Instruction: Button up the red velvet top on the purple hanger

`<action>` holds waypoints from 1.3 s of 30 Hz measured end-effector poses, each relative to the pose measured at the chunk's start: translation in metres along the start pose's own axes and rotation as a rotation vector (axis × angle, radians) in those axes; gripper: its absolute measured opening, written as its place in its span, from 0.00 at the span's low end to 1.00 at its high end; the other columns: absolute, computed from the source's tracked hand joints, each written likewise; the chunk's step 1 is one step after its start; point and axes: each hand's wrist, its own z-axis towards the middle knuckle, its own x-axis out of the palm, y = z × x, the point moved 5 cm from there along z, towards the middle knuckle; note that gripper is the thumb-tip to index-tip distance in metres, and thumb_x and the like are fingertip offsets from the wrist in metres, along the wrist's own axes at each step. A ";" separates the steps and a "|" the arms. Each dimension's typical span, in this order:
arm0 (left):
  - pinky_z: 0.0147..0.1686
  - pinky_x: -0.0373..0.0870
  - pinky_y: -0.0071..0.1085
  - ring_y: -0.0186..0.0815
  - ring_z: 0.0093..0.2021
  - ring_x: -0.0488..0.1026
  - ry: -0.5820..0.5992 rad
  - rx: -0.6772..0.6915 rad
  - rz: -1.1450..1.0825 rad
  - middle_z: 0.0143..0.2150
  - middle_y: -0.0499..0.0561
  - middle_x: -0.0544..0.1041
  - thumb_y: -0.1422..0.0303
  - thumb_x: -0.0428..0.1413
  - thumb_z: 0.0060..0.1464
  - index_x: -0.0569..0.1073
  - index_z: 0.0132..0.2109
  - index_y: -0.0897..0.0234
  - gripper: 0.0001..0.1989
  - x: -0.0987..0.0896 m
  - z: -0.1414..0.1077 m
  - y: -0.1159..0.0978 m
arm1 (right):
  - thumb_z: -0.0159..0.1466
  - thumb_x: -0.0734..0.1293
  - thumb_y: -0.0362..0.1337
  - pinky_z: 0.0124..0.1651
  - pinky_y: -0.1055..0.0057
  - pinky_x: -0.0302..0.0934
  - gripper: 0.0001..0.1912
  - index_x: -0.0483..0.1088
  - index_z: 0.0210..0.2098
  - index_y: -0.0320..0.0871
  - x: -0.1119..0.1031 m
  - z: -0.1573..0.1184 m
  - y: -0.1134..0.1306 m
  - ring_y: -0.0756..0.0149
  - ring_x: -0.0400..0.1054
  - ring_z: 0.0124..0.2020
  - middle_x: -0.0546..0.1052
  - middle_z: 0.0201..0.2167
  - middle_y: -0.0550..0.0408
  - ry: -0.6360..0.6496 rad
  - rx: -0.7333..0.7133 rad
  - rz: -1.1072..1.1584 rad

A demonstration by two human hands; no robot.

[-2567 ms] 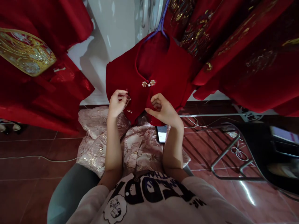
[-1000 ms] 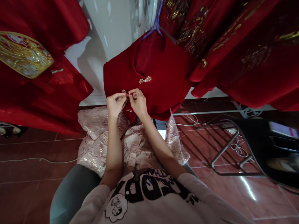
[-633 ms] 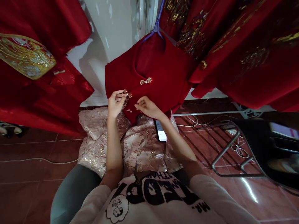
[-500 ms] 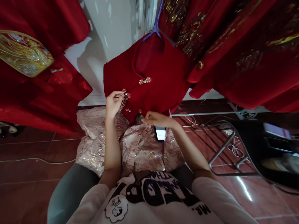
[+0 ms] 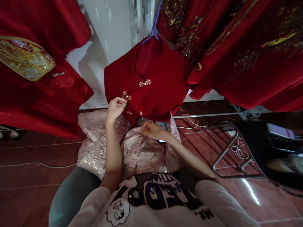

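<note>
A red velvet garment (image 5: 156, 91) hangs on a purple hanger (image 5: 152, 30) in front of me. Pearl button clasps (image 5: 145, 83) run down its slanted front flap. My left hand (image 5: 115, 108) pinches the flap's edge beside a pearl clasp (image 5: 126, 96). Lower down, my right hand (image 5: 152, 130) has its fingers pinched together just below the garment's hem, over pink brocade cloth (image 5: 139, 151) on my lap. Whether it holds anything small I cannot tell. A phone (image 5: 163, 126) lies partly hidden behind that hand.
More red embroidered garments hang at left (image 5: 35, 78) and right (image 5: 248, 56). A metal-framed chair (image 5: 236, 151) with a dark seat stands on the right. Cables (image 5: 38, 164) run over the red tile floor. A white wall (image 5: 111, 34) is behind.
My right hand left the clasp it was working beside my left hand and dropped to below the hem, over the pink cloth. My left hand stayed on the flap's edge.
</note>
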 end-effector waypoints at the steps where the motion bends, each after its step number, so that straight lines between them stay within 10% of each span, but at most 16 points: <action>1: 0.44 0.75 0.32 0.34 0.36 0.78 0.010 -0.029 0.031 0.38 0.52 0.81 0.74 0.59 0.51 0.75 0.35 0.65 0.03 0.001 0.000 0.005 | 0.66 0.69 0.42 0.41 0.70 0.60 0.11 0.66 0.32 0.43 0.005 0.000 0.008 0.68 0.70 0.29 0.74 0.24 0.60 0.013 -0.017 -0.026; 6: 0.47 0.75 0.36 0.38 0.40 0.78 0.178 -0.080 0.076 0.36 0.51 0.79 0.77 0.61 0.44 0.72 0.36 0.64 0.10 0.015 0.000 0.019 | 0.66 0.70 0.34 0.66 0.49 0.48 0.06 0.69 0.34 0.43 0.012 0.008 0.043 0.67 0.71 0.32 0.73 0.23 0.63 0.000 -0.012 -0.162; 12: 0.45 0.75 0.36 0.39 0.40 0.77 0.245 -0.075 0.073 0.37 0.52 0.78 0.79 0.58 0.43 0.73 0.38 0.65 0.13 0.021 -0.002 0.014 | 0.67 0.70 0.37 0.70 0.41 0.38 0.08 0.69 0.33 0.44 0.006 0.017 0.063 0.65 0.73 0.33 0.73 0.23 0.63 -0.018 -0.066 -0.188; 22: 0.42 0.77 0.33 0.40 0.37 0.81 0.438 -0.094 0.189 0.35 0.53 0.83 0.76 0.58 0.43 0.81 0.32 0.63 0.09 0.016 -0.007 0.019 | 0.66 0.65 0.27 0.46 0.67 0.68 0.06 0.72 0.41 0.41 -0.044 0.052 0.000 0.61 0.77 0.42 0.80 0.41 0.46 -0.456 -0.059 -0.164; 27: 0.30 0.73 0.27 0.38 0.31 0.80 0.585 -0.149 0.259 0.35 0.52 0.84 0.73 0.60 0.41 0.84 0.44 0.60 0.20 0.022 -0.009 0.035 | 0.68 0.63 0.27 0.49 0.67 0.70 0.13 0.75 0.49 0.39 -0.051 0.066 -0.026 0.64 0.78 0.41 0.82 0.45 0.47 -0.266 -0.092 -0.058; 32: 0.41 0.74 0.30 0.42 0.41 0.82 0.532 0.018 0.416 0.40 0.52 0.85 0.69 0.62 0.40 0.82 0.36 0.60 0.11 0.032 -0.002 0.038 | 0.66 0.65 0.30 0.50 0.67 0.71 0.11 0.77 0.46 0.41 -0.043 0.069 -0.030 0.67 0.78 0.40 0.82 0.45 0.49 -0.180 -0.163 -0.024; 39: 0.29 0.63 0.27 0.35 0.27 0.73 0.616 0.078 0.493 0.24 0.46 0.78 0.66 0.58 0.45 0.76 0.24 0.61 0.06 0.037 -0.006 0.023 | 0.57 0.74 0.38 0.44 0.71 0.70 0.10 0.71 0.35 0.42 -0.033 0.069 -0.025 0.68 0.76 0.36 0.81 0.34 0.53 -0.164 -0.174 0.147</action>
